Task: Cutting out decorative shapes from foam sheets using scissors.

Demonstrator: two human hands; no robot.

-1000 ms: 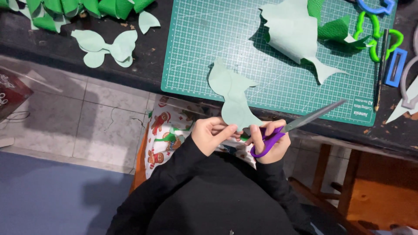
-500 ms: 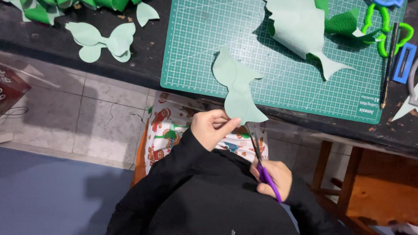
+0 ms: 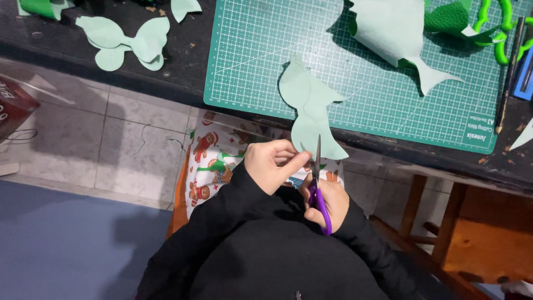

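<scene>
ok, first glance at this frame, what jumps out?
Centre frame, the left hand pinches a pale green paper cutout while the right hand works purple-handled scissors into its lower edge. Behind them, a big green cutting mat on the dark table fills the top of the view. A second, butterfly-like cutout lies at the upper left.

A dark, worn desk spans the upper view above a floor of pale grey tiles adjoining a blue mat, with brown wooden furniture legs at right, evenly lit.
</scene>
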